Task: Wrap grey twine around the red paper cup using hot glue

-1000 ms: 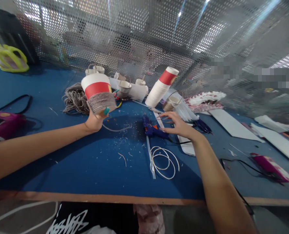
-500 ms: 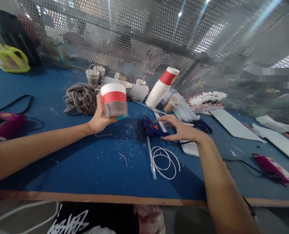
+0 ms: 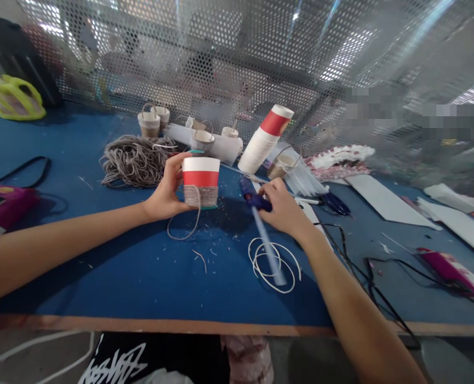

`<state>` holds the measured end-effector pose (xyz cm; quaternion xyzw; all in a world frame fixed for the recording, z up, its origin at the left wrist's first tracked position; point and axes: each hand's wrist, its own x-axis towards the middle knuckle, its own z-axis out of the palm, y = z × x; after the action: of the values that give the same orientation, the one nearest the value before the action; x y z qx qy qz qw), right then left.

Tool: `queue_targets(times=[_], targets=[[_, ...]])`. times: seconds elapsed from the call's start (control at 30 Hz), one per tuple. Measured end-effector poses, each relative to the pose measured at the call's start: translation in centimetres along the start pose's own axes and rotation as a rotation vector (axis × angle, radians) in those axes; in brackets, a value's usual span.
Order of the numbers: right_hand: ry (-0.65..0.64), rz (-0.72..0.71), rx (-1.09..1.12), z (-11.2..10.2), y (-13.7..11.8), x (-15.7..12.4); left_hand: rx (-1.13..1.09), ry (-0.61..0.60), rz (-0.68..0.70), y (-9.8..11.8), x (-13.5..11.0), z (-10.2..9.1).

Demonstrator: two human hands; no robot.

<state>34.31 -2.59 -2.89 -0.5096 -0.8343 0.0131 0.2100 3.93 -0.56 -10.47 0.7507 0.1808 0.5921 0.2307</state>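
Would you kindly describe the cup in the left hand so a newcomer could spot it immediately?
On the blue table lies a tangled heap of grey cord. Just right of it, the left hand holds the cup. Unlike the leaning stack of cups farther back, its red band sits above closely wound grey cord.

red-and-white paper cup [image 3: 201, 176], upright, gray cord [image 3: 209, 195] round lower half, loose strand [image 3: 199, 212] hanging, blue glue gun [image 3: 254, 199] at right, pale stick [image 3: 267, 245] protruding

You get fairly dim light, with glare streaking the mesh [image 3: 237, 58] at one o'clock, soft shadows on the table [image 3: 141, 288] toward eight, and your gun [image 3: 256, 201] blurred.
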Motion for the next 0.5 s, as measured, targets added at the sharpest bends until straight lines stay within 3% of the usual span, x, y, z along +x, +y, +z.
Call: queue_targets(times=[0.1, 0.23, 0.4, 0.5], targets=[[0.133, 0.167, 0.446, -0.1, -0.5, -0.1, 0.019, 0.005, 0.028, -0.1, 0.0, 0.0], [0.007, 0.374, 0.986, -0.7, -2.5, -0.1, 0.057, 0.017, 0.048, -0.2, 0.2, 0.1], [-0.172, 0.333, 1.239, -1.1, -5.1, -0.6, 0.066, 0.014, 0.026, -0.6, 0.2, 0.0], [-0.16, 0.318, 1.255, -0.7, -6.1, -1.3, 0.078, 0.0, 0.022, -0.7, 0.2, -0.1]])
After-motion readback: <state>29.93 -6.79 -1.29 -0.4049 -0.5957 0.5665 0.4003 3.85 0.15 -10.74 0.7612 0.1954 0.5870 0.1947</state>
